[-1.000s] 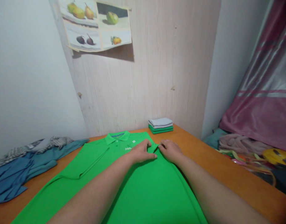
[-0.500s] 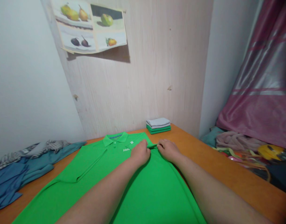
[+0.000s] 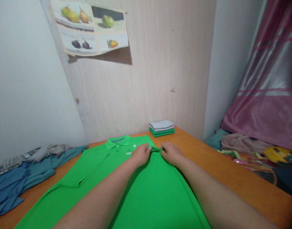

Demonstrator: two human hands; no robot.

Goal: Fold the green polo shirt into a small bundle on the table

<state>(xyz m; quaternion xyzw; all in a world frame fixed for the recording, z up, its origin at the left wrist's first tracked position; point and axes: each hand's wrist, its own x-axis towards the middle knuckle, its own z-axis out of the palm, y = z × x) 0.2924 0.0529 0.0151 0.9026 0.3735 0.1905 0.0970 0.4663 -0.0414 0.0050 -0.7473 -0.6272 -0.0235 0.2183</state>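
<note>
A bright green polo shirt (image 3: 146, 194) lies front up on the orange table (image 3: 222, 171), collar toward the wall. Its left sleeve (image 3: 88, 168) is spread out flat. My left hand (image 3: 141, 154) and my right hand (image 3: 171, 153) sit side by side at the shirt's right shoulder, both with fingers closed, pinching a raised fold of the right sleeve's fabric (image 3: 156, 149) between them. Both forearms stretch over the shirt's body.
A small stack of folded shirts (image 3: 161, 128), grey over green, stands at the table's far corner by the wall. Crumpled blue and striped clothes (image 3: 22, 171) lie at the left. A heap of cloth and bags (image 3: 253, 152) fills the right, below a pink curtain.
My left hand has curled from lying flat into a pinch on the sleeve fabric beside my right hand. The view has shifted slightly.
</note>
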